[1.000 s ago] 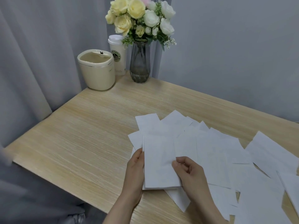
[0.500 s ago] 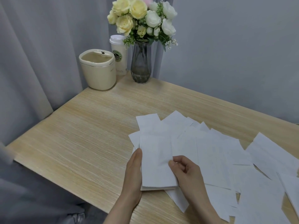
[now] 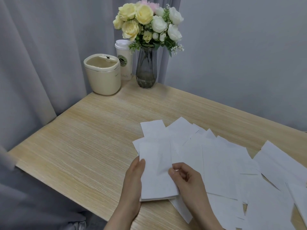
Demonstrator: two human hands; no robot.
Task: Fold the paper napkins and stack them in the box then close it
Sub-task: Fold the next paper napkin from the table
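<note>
A: Where is the napkin (image 3: 156,170)?
B: Folded, at 6 o'clock on the counter (image 3: 79,146), between both hands. The left hand (image 3: 132,185) holds its left edge, fingers under it; the right hand (image 3: 186,178) pinches its right edge.
A: And around it?
B: Loose napkins (image 3: 224,163) spread toward 3 o'clock. At 12 o'clock stand a vase (image 3: 146,68), a cup (image 3: 124,62) and a cream bin (image 3: 103,75).

Two bare forearms reach in from the lower edge, no sleeves, watch, rings or bracelets on what shows. The left hand (image 3: 133,183) and right hand (image 3: 186,181) wear no gloves; the right thumbnail is short, plain and unpainted.
</note>
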